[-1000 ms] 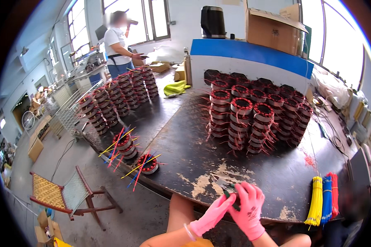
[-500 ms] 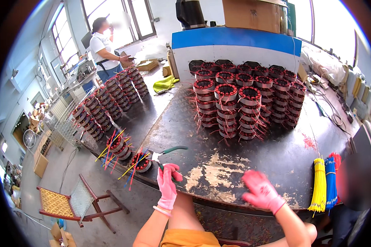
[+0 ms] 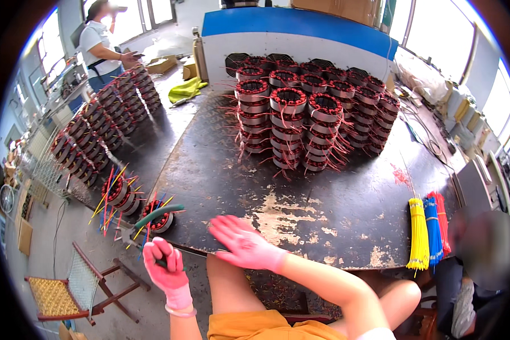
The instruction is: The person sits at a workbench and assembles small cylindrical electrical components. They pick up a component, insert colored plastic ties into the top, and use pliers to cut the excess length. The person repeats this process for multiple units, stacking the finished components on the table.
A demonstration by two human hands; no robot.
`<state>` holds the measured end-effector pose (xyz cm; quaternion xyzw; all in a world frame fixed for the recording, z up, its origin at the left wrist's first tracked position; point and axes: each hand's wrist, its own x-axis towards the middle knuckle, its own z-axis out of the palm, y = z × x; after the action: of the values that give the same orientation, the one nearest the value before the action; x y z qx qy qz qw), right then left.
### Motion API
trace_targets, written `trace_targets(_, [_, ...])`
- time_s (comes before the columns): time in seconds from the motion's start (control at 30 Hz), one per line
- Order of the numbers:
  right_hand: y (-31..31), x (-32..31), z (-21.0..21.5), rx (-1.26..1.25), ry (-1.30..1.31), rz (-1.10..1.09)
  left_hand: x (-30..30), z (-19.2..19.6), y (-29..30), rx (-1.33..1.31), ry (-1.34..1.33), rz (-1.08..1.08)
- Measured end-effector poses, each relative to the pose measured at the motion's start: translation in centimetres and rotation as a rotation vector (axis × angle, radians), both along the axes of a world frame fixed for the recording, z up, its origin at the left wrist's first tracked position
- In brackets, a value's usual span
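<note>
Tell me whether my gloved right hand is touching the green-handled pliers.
Apart. The head view shows a strip of dark tabletop between your gloved right hand and the green-handled pliers.

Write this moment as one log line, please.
left hand: holds pliers | right hand: open, flat | wire bundles: far right
</note>
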<state>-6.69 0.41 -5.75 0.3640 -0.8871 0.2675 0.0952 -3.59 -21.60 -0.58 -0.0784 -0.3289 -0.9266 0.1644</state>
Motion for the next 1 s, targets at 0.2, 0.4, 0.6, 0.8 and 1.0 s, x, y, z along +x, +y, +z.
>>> trace_targets(0.2, [-8.8, -11.4, -1.1, 0.180, -0.088, -0.184, 2.1, -0.8, -0.9, 0.067, -0.165, -0.055])
trace_targets(0.4, [-6.9, -17.4, -1.6, 0.327, -0.097, -0.528, 2.0, -1.9, -3.0, 0.069, 0.040, -0.206])
trace_targets(0.6, [-9.1, -22.1, -0.9, 0.409, -0.160, -0.578, 0.4, -3.4, -3.7, 0.197, 0.108, -0.457])
trace_targets(0.8, [-6.2, -22.6, -1.7, 0.379, -0.242, -0.824, 1.8, -3.4, -3.6, 0.187, 0.015, -0.400])
trace_targets(1.0, [2.1, -14.1, -2.9, 0.328, -0.170, -0.853, 2.9, -2.0, -2.7, 0.201, 0.062, -0.332])
